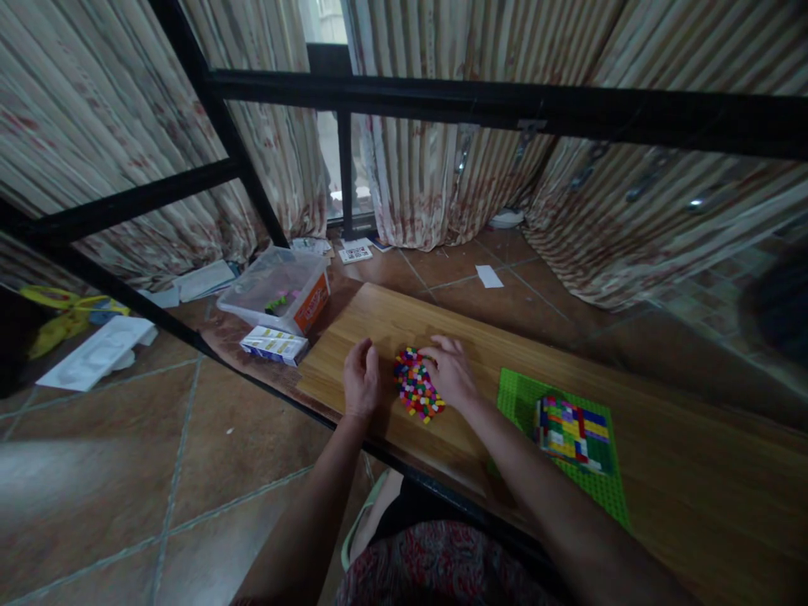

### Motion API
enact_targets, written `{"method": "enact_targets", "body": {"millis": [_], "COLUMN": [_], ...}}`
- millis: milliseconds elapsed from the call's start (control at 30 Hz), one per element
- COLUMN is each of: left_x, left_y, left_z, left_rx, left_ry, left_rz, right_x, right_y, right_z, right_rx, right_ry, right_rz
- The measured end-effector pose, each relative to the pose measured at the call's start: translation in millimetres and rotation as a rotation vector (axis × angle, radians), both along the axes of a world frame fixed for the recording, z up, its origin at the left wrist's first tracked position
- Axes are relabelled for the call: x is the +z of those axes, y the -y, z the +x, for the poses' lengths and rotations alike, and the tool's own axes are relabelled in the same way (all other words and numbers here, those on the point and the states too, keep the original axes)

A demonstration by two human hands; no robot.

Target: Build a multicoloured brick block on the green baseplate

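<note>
1. A pile of small coloured bricks point(417, 385) lay on the wooden table point(391, 324), between the person's two hands.
2. The left hand point(361, 379) rested on the table just left of the pile, its fingers loosely curled; whether its grip pinched a brick could not be told.
3. The right hand point(449, 370) rested at the pile's right edge, fingers bent over the bricks and touching them; its grip looked loosely spread, with nothing clearly pinched.
4. To the right, a green baseplate point(518, 396) lay flat on the table, carrying a block of stacked bricks point(571, 427) in blue, yellow, red and green.
5. At the table's far left end stood a clear plastic tub point(278, 286) with an orange label; inside it lay a few small green and pink pieces, too small to make out.
6. A white and yellow carton point(275, 344) lay just in front of the tub.
7. Papers point(202, 280) lay scattered on the tiled floor by striped curtains point(417, 168).
</note>
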State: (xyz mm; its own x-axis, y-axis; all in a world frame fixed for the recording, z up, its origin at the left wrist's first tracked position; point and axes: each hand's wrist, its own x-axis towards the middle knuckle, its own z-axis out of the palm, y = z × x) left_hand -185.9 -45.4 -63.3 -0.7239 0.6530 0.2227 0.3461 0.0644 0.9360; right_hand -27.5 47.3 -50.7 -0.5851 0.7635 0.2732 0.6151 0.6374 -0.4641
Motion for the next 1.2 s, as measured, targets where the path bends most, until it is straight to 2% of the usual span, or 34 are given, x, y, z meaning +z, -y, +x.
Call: {"method": "enact_targets", "body": {"millis": [333,567,1200], "left_x": [-7.6,-8.1,-6.6], "left_y": [-3,-3,-5], "left_z": [-1,-2,-8], "left_rx": [0.003,0.001,-0.004], "left_ry": [-0.061,-0.083,-0.082], "left_rz": [-0.035,-0.040,-0.102], "right_x": [4,11,18], "right_y": [-14,-12,-12], "right_z": [10,-2,-14], "right_rx": [0.014,0.083,0.046], "right_ry": [0.113,0.166,0.214], "right_rz": [-0.009,-0.044,-0.076]}}
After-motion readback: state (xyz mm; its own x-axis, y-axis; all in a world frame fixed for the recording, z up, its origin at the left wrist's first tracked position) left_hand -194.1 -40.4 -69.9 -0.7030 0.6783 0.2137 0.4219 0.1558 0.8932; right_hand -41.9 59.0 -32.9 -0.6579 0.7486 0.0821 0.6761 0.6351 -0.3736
